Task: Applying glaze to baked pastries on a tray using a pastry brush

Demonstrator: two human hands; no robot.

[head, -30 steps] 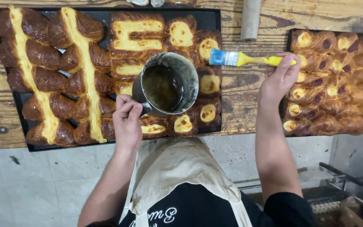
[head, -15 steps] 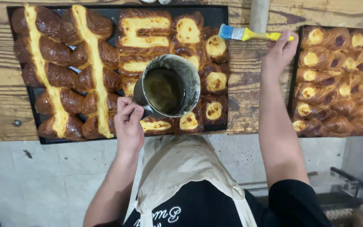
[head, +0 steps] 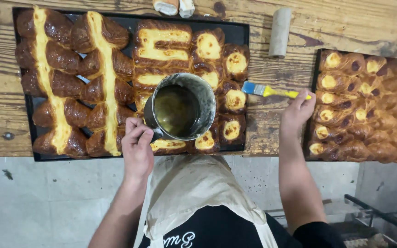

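Observation:
My left hand (head: 137, 147) grips the handle of a metal cup (head: 181, 110) holding dark amber glaze, held over the left baking tray (head: 240, 32). That tray carries glossy braided loaves (head: 70, 82) with cream stripes and round cream-filled buns (head: 233, 62). My right hand (head: 297, 112) holds a pastry brush (head: 267, 90) with a yellow handle and blue ferrule, its bristles pointing left near the tray's right edge. A second tray of browned filled buns (head: 364, 108) lies just right of that hand.
Both trays rest on a worn wooden table (head: 276, 133). A grey cardboard tube (head: 280, 31) lies at the back between the trays, and two bread ends (head: 174, 6) sit at the far edge. A tiled floor (head: 47, 202) and my beige apron (head: 194, 193) are below.
The brush has come down and leftward from the table's back toward the left tray's edge. The cup in my left hand stays over the buns; the view has shifted slightly.

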